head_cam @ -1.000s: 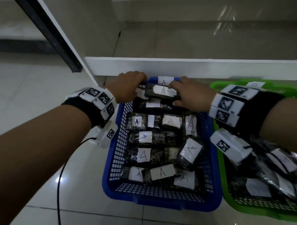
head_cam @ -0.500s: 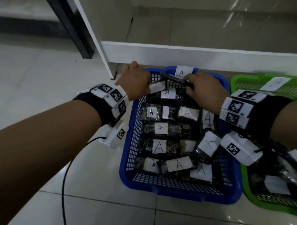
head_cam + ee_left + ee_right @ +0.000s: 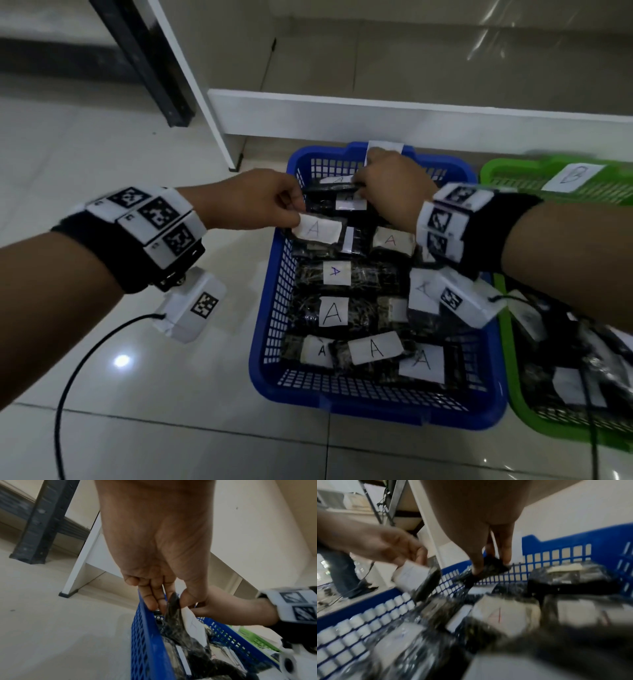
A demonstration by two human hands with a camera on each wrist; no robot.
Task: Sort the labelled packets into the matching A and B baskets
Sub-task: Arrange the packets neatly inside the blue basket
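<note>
A blue basket (image 3: 270, 308) on the floor holds several dark packets with white A labels. My left hand (image 3: 260, 202) pinches one A packet (image 3: 318, 230) by its end at the basket's left rim; the same pinched packet (image 3: 173, 609) hangs from my thumb and fingers in the left wrist view. Over the far end of the basket, my right hand (image 3: 387, 185) pinches another dark packet (image 3: 334, 186) between thumb and finger, seen as a dark packet (image 3: 488, 568) in the right wrist view. A green basket (image 3: 513, 377) with a B label (image 3: 572, 177) stands to the right.
A white shelf board (image 3: 411, 116) runs just behind both baskets, with a white upright (image 3: 185, 78) and a dark metal post (image 3: 147, 61) at the left. A black cable (image 3: 68, 394) trails over the tiled floor to the left of the blue basket.
The view has pulled back and shifted. My left hand has lifted an A packet toward the basket's left rim, and my right hand has moved to the far end holding another packet.
</note>
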